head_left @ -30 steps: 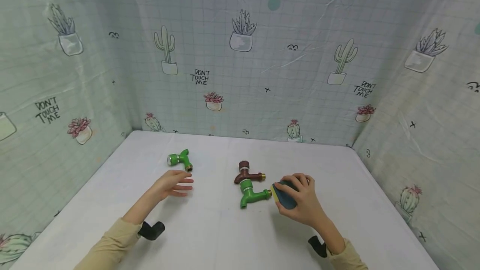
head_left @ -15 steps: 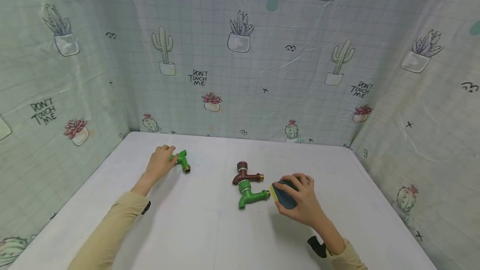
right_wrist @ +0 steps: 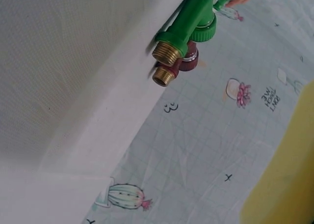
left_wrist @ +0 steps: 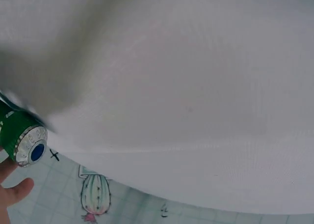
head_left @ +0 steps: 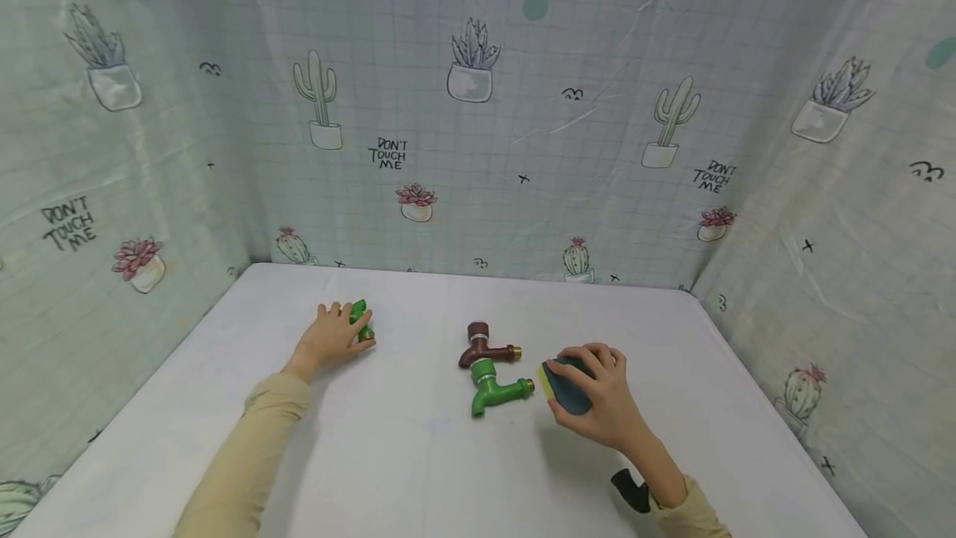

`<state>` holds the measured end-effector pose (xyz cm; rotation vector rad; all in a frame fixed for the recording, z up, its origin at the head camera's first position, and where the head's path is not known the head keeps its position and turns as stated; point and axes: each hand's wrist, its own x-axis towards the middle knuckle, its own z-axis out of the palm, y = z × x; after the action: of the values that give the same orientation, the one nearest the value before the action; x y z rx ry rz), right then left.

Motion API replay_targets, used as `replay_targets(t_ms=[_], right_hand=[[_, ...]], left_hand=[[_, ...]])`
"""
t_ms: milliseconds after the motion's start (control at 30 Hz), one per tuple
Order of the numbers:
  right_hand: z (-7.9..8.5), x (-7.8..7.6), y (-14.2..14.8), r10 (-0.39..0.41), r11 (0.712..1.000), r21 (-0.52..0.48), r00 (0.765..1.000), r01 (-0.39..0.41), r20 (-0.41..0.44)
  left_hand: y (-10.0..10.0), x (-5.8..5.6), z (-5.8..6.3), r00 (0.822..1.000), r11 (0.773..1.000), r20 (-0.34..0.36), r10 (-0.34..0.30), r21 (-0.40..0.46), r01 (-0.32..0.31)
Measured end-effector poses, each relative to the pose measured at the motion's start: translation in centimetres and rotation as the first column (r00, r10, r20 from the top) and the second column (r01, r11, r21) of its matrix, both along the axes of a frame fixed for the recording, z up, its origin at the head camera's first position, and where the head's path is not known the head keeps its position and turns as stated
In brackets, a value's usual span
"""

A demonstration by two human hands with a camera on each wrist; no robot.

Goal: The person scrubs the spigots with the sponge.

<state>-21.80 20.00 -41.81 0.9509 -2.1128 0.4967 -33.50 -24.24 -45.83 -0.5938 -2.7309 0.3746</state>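
Head view: I see two taps (head_left: 490,392) between right hand (head_left: 603,407), pinching a sponge (head_left: 570,398), and left hand (head_left: 327,335) over another tap (head_left: 358,307), grip unclear.

Over on the left I've watched the person's left grip (head_left: 336,335) travel. A second ago it was short of the far green tap (head_left: 359,311), fingers spread and apart from it; half a second ago it had come over the knob end. Now it lies further round to the right, its fingers across the body, hiding more of the tap. The left sleeve (head_left: 254,438) has come further over the bench (head_left: 418,471), and the black piece at that wrist has gone from sight. Across the way, a sliver has opened between the sponge (head_left: 566,398) and the near green tap (head_left: 489,395).
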Motion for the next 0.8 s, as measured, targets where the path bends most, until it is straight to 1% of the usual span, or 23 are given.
replay_targets(t_ms=[100,167,267,367,433,467,533,567,667,733,800], right_hand=[[0.0,-0.1,0.0,0.001,1.0,-0.004,1.0,-0.001,0.0],[0.0,-0.1,0.0,-0.001,1.0,-0.006,1.0,0.001,0.004],[0.0,-0.1,0.1,-0.008,1.0,-0.007,1.0,0.008,0.016],[0.1,0.0,0.1,-0.011,1.0,-0.007,1.0,0.011,0.029],[0.1,0.0,0.1,-0.011,1.0,-0.007,0.999,0.011,0.036],[0.1,0.0,0.1,-0.011,1.0,-0.006,0.999,0.011,0.038],[0.1,0.0,0.1,-0.009,1.0,-0.005,0.999,0.01,0.039],[0.1,0.0,0.1,-0.01,1.0,-0.005,0.999,0.01,0.041],[0.0,0.0,0.2,-0.01,1.0,-0.005,0.999,0.01,0.041],[-0.1,0.0,0.1,-0.008,1.0,-0.003,0.999,0.008,0.038],[-0.1,0.0,0.0,-0.001,1.0,-0.002,0.999,0.001,0.035]], left_hand=[[0.0,0.0,-0.3,0.999,0.999,0.007,0.035,-0.029,-0.035],[0.0,0.0,-0.5,0.999,0.998,0.0,0.045,-0.038,-0.045],[-0.1,0.0,-0.7,0.999,0.998,-0.016,0.044,-0.045,-0.045],[-0.2,0.1,-0.8,0.998,0.998,-0.052,0.022,-0.061,-0.026],[-0.3,0.2,-0.8,0.996,0.998,-0.087,-0.006,-0.07,0.0],[-0.3,0.3,-0.7,0.993,0.997,-0.111,-0.032,-0.075,0.024],[-0.1,0.4,-0.5,0.98,0.992,-0.172,-0.101,-0.087,0.087],[0.1,0.5,-0.3,0.969,0.988,-0.201,-0.14,-0.093,0.124],[1.0,1.1,0.4,0.926,0.964,-0.273,-0.262,-0.128,0.235],[1.8,1.9,1.0,0.899,0.945,-0.296,-0.323,-0.154,0.289],[2.7,3.2,1.7,0.88,0.929,-0.299,-0.368,-0.151,0.337]])
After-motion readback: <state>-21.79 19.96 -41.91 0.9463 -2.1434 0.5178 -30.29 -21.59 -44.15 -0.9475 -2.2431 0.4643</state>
